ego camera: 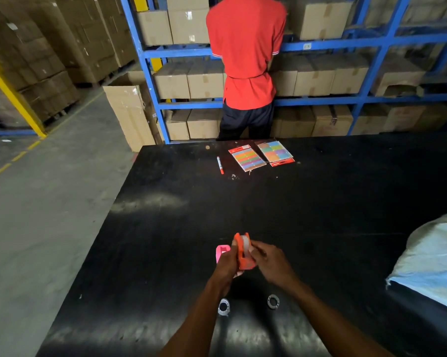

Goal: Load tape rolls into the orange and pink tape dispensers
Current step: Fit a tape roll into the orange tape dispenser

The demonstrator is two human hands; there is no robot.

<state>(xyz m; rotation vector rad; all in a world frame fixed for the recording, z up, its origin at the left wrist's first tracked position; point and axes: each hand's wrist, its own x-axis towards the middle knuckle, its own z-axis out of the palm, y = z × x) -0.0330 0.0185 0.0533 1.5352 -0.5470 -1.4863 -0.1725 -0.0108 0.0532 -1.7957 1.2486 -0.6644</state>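
My left hand [226, 261] grips the orange tape dispenser [243, 253], held upright above the black table [165, 228]. A clear tape roll [245, 244] sits in the top of the dispenser, and the fingers of my right hand [268, 261] pinch its right side. The pink tape dispenser [222, 251] rests on the table just left of my left hand, partly hidden by it. Two more tape rolls lie near the front: one [223, 307] under my left forearm, the other [273, 301] beside my right forearm.
At the table's far edge lie a red marker [220, 165] and two packs of coloured sticky notes [247, 158] [275, 152]. A white sack [433, 256] covers the table's right side. A person in a red shirt [245, 52] stands behind the table, facing blue shelving full of cardboard boxes.
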